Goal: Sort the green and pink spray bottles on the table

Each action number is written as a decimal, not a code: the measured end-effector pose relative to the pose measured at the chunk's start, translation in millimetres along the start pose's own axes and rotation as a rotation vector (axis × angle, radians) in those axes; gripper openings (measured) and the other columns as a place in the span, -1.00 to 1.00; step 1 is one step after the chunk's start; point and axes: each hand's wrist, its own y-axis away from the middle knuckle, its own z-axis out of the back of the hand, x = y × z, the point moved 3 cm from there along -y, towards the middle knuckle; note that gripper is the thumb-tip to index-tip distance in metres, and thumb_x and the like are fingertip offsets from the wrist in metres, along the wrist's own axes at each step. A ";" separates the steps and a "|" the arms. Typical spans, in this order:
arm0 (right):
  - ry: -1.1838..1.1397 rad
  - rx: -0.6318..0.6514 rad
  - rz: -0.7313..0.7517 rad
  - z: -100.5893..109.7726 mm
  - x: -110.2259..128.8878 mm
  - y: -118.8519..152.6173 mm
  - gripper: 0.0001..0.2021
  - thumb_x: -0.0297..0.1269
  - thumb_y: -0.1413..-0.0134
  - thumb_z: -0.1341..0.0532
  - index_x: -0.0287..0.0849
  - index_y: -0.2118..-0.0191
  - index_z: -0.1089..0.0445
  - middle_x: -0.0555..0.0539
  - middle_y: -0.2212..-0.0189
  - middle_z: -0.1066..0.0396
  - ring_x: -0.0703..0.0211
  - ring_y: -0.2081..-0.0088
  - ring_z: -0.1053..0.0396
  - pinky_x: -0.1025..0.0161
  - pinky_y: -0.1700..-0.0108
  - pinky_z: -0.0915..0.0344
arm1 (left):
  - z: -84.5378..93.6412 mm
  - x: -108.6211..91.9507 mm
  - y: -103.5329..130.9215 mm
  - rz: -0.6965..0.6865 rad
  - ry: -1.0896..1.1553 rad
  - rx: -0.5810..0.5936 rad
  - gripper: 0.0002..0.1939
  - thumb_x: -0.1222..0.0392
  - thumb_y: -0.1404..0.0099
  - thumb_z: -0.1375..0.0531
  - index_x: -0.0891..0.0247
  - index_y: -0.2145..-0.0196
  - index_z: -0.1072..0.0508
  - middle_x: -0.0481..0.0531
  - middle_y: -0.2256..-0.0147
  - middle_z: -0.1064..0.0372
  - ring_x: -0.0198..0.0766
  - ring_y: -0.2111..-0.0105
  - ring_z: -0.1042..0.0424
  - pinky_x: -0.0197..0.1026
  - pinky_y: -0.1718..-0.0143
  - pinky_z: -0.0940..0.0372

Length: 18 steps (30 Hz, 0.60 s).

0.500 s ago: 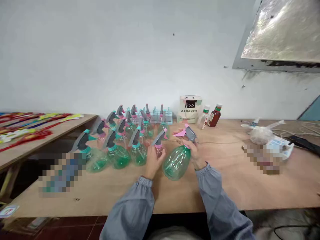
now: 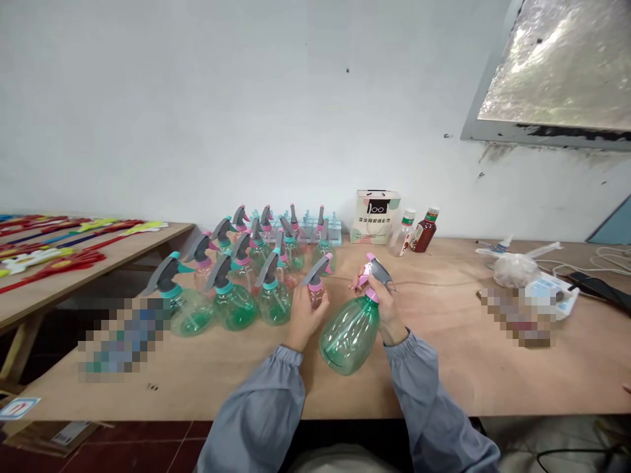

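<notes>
Lowered slightly, the green bottle (image 2: 349, 336) slants down-left to its base from the right hand (image 2: 387, 307), fingers wrapping its neck; left hand (image 2: 305, 318) fingers clasp the pink bottle (image 2: 316, 295) alongside.

Left grip (image 2: 304, 319) is curled, right grip (image 2: 385, 306) apparently clenched.

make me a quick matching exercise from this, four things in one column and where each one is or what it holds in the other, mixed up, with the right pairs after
Column one
1. left hand
2. right hand
3. paper bag
4. dark red bottle

Column two
A. just right of the clear bottle in the picture
B. holds the large green spray bottle near its neck
C. just left of the clear bottle in the picture
D. holds the pink spray bottle

Right pairs: 1-D, 2-B, 3-C, 4-A
</notes>
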 end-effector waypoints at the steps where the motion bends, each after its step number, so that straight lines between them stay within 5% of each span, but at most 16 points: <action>1: -0.005 0.001 -0.016 0.3 -1.4 0.3 -0.68 0.05 0.07 -0.39 -0.06 0.33 -0.42 0.02 0.48 -0.48 0.05 0.22 -0.53 0.12 0.14 -0.46 | -0.4 0.3 0.0 -0.002 -0.001 -0.003 -0.75 0.17 -0.32 -0.18 0.24 0.07 -0.33 0.09 0.23 -0.34 -0.10 0.18 -0.38 -0.03 0.11 -0.32; 10: 0.004 -0.081 0.027 7.0 -0.7 5.4 -0.76 -0.07 0.14 -0.37 -0.05 0.36 -0.42 0.04 0.49 -0.48 0.04 0.28 -0.52 0.05 0.08 -0.45 | -2.5 1.6 -0.4 -0.005 -0.008 -0.005 -0.75 0.17 -0.30 -0.19 0.24 0.08 -0.33 0.10 0.22 -0.35 -0.09 0.18 -0.37 -0.03 0.12 -0.32; 15: -0.035 0.058 -0.003 1.2 -0.1 10.0 -0.75 -0.03 0.15 -0.40 -0.03 0.45 -0.39 0.02 0.51 -0.47 -0.03 0.19 -0.53 -0.02 0.02 -0.44 | -1.4 0.1 -1.0 -0.004 -0.010 -0.015 -0.80 0.15 -0.30 -0.18 0.23 0.14 -0.34 0.09 0.25 -0.35 -0.10 0.21 -0.37 -0.04 0.15 -0.32; 18: -0.027 0.004 0.011 1.6 -2.8 7.3 -0.72 0.00 0.13 -0.41 -0.04 0.40 -0.40 0.04 0.51 -0.48 0.02 0.23 -0.54 0.01 0.04 -0.45 | -1.2 -0.3 -1.3 0.006 -0.003 -0.014 -0.81 0.15 -0.29 -0.19 0.22 0.16 -0.34 0.08 0.27 -0.34 -0.12 0.23 -0.37 -0.05 0.17 -0.31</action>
